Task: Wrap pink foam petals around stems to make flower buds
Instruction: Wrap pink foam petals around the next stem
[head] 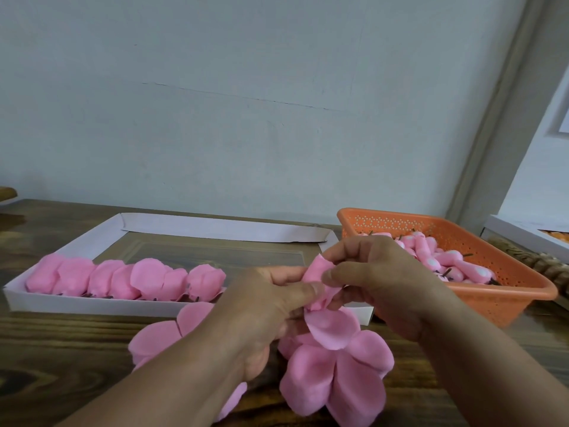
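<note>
The stem inside the pink petal (320,272) at frame centre is hidden by fingers (335,275). At right edge, a white tray (523,232) is cut off, its orange contents unclear.

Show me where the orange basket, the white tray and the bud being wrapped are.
Orange basket (508,292): head view, on its front rim.
White tray (92,305): head view, on its near wall.
Bud (318,268): head view, on the pink petal curled between both hands.

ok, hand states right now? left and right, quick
Left hand: fingers pinching the pink petal bud.
Right hand: fingers pinching the same bud, wrapping it.
</note>
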Motion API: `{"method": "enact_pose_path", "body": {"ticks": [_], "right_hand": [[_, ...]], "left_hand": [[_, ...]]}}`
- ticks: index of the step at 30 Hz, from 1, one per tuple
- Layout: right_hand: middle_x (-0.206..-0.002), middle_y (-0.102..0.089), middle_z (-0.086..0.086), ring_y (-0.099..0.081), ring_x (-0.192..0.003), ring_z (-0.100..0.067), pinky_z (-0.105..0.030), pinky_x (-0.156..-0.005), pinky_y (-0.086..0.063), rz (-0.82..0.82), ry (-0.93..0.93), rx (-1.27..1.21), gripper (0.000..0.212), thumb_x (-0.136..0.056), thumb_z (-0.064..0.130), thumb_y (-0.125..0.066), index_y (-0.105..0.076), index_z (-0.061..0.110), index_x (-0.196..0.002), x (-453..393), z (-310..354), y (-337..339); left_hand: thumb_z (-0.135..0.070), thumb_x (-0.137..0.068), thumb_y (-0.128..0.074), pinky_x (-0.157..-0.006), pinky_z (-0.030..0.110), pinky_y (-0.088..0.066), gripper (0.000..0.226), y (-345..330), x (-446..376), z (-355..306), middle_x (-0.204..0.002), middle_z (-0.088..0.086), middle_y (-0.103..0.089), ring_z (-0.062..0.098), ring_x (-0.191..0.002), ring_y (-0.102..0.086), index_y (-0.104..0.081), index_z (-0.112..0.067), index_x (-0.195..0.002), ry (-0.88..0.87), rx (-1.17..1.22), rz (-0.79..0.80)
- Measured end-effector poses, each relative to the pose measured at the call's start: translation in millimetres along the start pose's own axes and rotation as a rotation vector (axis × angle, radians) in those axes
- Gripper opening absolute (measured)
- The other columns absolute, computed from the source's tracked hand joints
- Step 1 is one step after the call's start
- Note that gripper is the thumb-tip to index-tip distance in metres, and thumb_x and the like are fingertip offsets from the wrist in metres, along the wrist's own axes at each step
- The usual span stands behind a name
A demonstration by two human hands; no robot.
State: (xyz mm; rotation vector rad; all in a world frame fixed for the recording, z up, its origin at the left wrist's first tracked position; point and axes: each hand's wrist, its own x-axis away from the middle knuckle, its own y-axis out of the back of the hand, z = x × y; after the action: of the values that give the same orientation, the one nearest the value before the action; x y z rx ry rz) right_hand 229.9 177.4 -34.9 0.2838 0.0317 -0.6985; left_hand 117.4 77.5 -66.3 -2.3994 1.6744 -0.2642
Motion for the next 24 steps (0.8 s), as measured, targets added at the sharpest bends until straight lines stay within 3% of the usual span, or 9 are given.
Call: {"method": "enact_pose_path", "body": {"ticks": [9, 12, 16, 21, 24], "right_hand": [[-0.07, -0.064, -0.021, -0.058, -0.064, -0.031, -0.027, -0.054, -0.052, 0.02, -0.023, -0.072, 0.01, -0.081, -0.007, -0.058, -0.065, -0.001, -0.084, 0.6, 2.5, 0.5], [-0.079, -0.064, -0.02, -0.057, -0.068, -0.03, -0.028, -0.056, -0.051, 0.065, -0.007, -0.027, 0.024, -0.071, -0.014, -0.062, -0.065, -0.002, -0.091, 0.7, 1.7, 1.1], [-0.083, -0.065, -0.015, -0.058, -0.069, -0.025, -0.031, -0.056, -0.049, 0.051, 0.016, -0.003, 0.036, -0.073, -0.023, -0.05, -0.065, 0.002, -0.095, -1.6, -1.7, 3.4], [-0.09, -0.064, -0.013, -0.055, -0.063, -0.025, -0.034, -0.055, -0.046, -0.02, 0.059, -0.015, 0.038, -0.073, -0.019, -0.054, -0.064, 0.007, -0.099, -1.9, -2.6, 3.4], [-0.095, -0.066, -0.007, -0.061, -0.065, -0.021, -0.032, -0.06, -0.051, -0.06, 0.13, -0.005, 0.044, -0.058, -0.003, -0.061, -0.064, 0.014, -0.099, 1.7, -0.9, 4.4]], "left_hand": [[0.002, -0.082, -0.065, -0.052, 0.025, -0.055, 0.02, 2.6, -5.0, 0.4, -0.083, 0.014, -0.075, 0.02, -0.066, -0.072, -0.069, -0.002, -0.101, 0.047, 0.059, -0.068], [0.003, -0.082, -0.064, -0.049, 0.022, -0.053, 0.021, 3.2, -5.8, -0.1, -0.081, 0.016, -0.074, 0.02, -0.063, -0.072, -0.069, -0.001, -0.101, 0.057, 0.103, -0.071], [0.001, -0.082, -0.064, -0.049, 0.023, -0.053, 0.019, 4.0, -7.6, 0.1, -0.081, 0.015, -0.075, 0.019, -0.062, -0.071, -0.07, -0.003, -0.099, 0.062, 0.123, -0.081], [0.0, -0.081, -0.065, -0.049, 0.024, -0.054, 0.02, 4.1, -9.2, 0.0, -0.078, 0.013, -0.075, 0.018, -0.061, -0.071, -0.07, -0.004, -0.099, 0.062, 0.157, -0.101], [-0.001, -0.072, -0.068, -0.049, 0.026, -0.055, 0.028, 5.9, -9.9, -2.0, -0.078, 0.014, -0.074, 0.022, -0.063, -0.072, -0.07, -0.003, -0.1, 0.07, 0.193, -0.11]]}}
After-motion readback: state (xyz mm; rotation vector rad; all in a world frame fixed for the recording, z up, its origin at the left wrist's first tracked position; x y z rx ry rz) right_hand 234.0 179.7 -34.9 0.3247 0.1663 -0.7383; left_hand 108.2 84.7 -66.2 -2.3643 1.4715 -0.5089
